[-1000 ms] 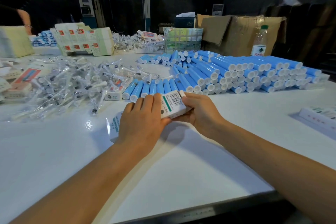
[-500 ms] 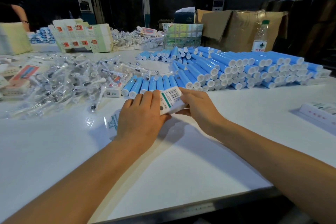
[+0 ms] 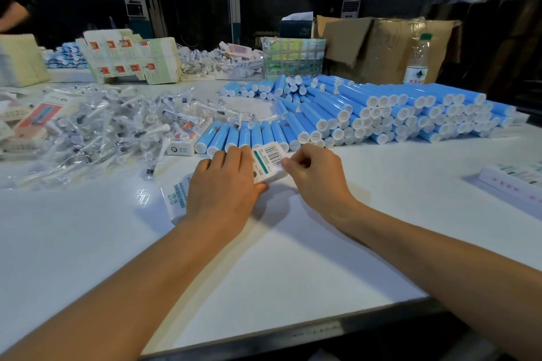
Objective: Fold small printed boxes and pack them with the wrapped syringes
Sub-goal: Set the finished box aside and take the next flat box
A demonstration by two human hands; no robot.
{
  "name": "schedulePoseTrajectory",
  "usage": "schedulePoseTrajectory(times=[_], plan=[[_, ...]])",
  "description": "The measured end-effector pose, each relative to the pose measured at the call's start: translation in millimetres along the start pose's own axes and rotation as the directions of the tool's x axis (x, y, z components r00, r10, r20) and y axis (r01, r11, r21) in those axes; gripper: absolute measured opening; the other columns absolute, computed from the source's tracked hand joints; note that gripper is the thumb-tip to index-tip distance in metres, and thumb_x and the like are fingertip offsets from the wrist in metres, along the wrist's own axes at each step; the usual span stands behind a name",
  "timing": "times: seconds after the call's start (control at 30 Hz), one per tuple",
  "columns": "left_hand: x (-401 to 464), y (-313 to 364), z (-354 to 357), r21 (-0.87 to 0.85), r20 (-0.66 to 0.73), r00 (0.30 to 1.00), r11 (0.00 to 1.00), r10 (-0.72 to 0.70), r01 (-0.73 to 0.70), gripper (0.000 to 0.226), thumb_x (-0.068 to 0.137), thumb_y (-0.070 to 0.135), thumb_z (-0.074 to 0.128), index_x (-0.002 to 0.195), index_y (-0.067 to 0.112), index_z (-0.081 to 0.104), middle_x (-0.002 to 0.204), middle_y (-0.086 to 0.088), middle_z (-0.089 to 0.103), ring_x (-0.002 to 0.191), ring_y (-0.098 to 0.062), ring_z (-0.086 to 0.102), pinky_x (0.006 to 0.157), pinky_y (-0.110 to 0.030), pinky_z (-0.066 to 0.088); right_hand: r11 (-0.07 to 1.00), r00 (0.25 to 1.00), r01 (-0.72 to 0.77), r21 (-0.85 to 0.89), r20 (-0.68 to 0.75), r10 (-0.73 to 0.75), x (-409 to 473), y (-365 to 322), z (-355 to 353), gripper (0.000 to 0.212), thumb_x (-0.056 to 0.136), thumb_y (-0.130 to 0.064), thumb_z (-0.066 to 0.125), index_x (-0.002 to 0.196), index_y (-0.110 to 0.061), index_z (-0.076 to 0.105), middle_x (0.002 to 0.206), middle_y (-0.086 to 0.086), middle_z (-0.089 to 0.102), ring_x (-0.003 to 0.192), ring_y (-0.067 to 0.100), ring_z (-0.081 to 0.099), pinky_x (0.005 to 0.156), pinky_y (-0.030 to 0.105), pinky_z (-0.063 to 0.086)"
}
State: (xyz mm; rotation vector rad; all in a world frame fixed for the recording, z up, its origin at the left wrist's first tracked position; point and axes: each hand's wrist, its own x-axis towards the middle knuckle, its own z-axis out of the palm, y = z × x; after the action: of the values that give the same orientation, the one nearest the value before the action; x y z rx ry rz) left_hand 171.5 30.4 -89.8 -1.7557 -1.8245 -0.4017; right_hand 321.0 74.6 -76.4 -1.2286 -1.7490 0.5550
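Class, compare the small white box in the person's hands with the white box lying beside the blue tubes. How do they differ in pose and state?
The held box is gripped by the left hand and pinched at its end by the right hand; the loose box lies untouched on the table. The held box shows a barcode and green stripe; the loose box shows small dark print. Both are small, white printed cartons.

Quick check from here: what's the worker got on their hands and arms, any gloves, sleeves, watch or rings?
Nothing visible. The left hand and right hand are bare, with no gloves. Both forearms are bare right to the frame's lower edge, so no sleeve shows. No watch or band at either wrist, and no ring on the fingers that show, though some are tucked out of view.
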Motion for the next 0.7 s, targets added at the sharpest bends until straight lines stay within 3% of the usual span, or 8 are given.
schedulePoseTrajectory(times=[0.43, 0.7], plan=[[-0.7, 3.9, -1.7, -0.01, 0.008, 1.0, 1.0, -0.015, 0.015, 0.065, 0.091, 0.058, 0.039, 0.136, 0.012, 0.027, 0.128, -0.004, 0.044, 0.113, -0.022, 0.043, 0.09, -0.032, 0.035, 0.998, 0.998, 0.053, -0.016, -0.018, -0.053, -7.9, -2.6, 4.4, 0.029, 0.09, -0.015, 0.058, 0.062, -0.019, 0.049, 0.067, -0.003, 0.056, 0.064, 0.012, 0.05, 0.058, 0.03, 0.043], [-4.1, 1.3, -4.5, -0.01, 0.009, 1.0, 1.0, 0.014, -0.014, 0.067, 0.092, 0.055, 0.039, 0.14, 0.011, 0.023, 0.131, -0.004, 0.042, 0.114, -0.022, 0.041, 0.091, -0.031, 0.034, 0.994, 0.995, 0.093, -0.051, 0.027, -0.091, -9.5, 0.1, 6.3, 0.026, 0.09, -0.014, 0.058, 0.065, -0.018, 0.05, 0.068, -0.003, 0.055, 0.062, 0.011, 0.047, 0.057, 0.025, 0.039]])
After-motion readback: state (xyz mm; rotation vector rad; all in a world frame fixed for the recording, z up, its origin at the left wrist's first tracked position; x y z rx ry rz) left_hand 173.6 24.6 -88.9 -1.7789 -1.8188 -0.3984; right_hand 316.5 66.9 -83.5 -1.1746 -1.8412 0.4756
